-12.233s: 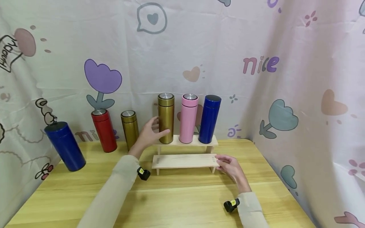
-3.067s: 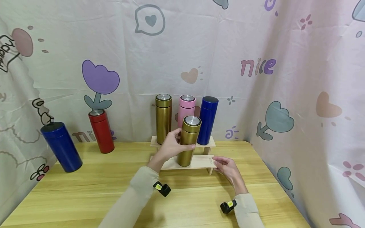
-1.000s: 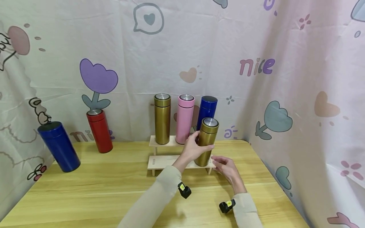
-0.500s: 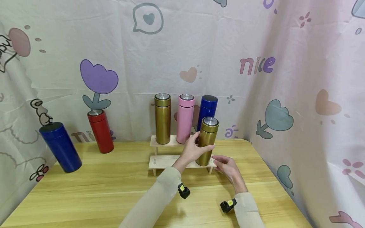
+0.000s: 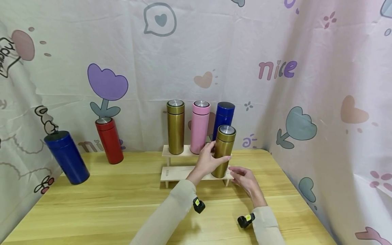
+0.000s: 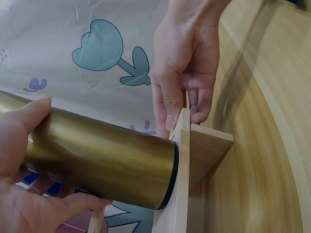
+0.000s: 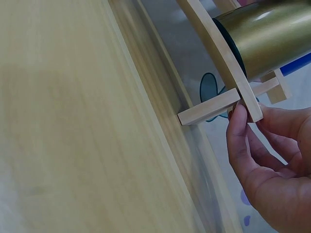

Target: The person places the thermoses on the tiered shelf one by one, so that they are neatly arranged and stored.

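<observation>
My left hand grips a gold thermos around its lower body, thumb across the front. The thermos stands upright at the right end of the lower step of a two-tier wooden rack; in the left wrist view its dark base meets the board. My right hand pinches the right end of that lower board between thumb and fingers, as the right wrist view shows. On the upper step stand another gold thermos, a pink thermos and a blue thermos, the blue one partly hidden behind the held thermos.
A red thermos and a larger blue thermos stand on the left of the wooden table. A patterned cloth hangs close behind the table and along its sides.
The left hand took the gold thermos from the table at left, brought it over the lower step and shifted it to the right end. The right hand has stayed at the board's end.
</observation>
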`<action>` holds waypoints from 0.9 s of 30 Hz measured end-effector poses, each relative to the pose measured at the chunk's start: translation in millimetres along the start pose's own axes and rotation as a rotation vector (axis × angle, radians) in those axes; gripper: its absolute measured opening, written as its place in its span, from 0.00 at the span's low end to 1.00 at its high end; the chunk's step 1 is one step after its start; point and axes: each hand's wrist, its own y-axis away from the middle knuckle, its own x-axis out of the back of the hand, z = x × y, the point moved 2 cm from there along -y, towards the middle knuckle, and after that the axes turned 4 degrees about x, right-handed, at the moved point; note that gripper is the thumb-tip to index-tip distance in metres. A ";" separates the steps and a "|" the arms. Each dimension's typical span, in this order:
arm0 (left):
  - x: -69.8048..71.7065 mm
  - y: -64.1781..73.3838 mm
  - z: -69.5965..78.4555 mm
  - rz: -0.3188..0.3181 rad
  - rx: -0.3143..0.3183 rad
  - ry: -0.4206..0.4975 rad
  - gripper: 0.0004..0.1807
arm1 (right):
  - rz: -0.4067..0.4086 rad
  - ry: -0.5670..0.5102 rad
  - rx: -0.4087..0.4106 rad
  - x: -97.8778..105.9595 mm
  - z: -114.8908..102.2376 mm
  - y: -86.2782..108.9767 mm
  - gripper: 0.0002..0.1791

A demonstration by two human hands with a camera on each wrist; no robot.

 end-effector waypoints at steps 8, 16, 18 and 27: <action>0.1 1.3 -1.9 0.010 -0.041 -0.003 0.41 | -0.010 -0.013 -0.003 0.0 0.7 -1.3 0.20; -1.3 1.8 -7.5 0.053 -0.060 -0.047 0.43 | -0.026 -0.014 0.007 -0.9 2.5 -2.3 0.21; -1.5 1.6 -8.6 0.065 -0.064 -0.053 0.42 | -0.025 -0.016 0.004 -1.1 2.6 -2.4 0.20; -1.7 0.2 -7.4 0.060 -0.056 -0.016 0.41 | -0.018 0.015 0.004 1.1 -0.5 -0.4 0.21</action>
